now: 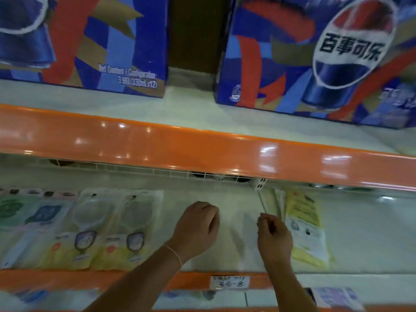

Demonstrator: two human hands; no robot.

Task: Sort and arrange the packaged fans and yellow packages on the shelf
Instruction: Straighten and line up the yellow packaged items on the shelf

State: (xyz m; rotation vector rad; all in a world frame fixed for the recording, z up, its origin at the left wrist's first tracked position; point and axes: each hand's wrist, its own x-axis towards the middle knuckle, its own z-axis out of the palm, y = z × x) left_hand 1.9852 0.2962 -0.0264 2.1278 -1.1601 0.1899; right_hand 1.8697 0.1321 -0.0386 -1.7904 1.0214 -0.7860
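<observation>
Your two forearms reach in from the bottom edge over the orange shelf lip and its handwritten price label (pixel 229 282); your left hand (pixel 198 226) hovers over the bare white shelf (pixel 360 233) with its fingers curled under, and whether it holds anything cannot be told; your right hand (pixel 273 237) pinches the tip of a thin metal hook (pixel 262 204) between thumb and fingertips; the yellow package (pixel 306 226) hangs just to the right of that hook, close beside your right hand; the packaged fans (pixel 117 226) lie side by side to your left, next to green and blue packets (pixel 27 212); above, cola cartons (pixel 315 55) stand on the upper shelf.
</observation>
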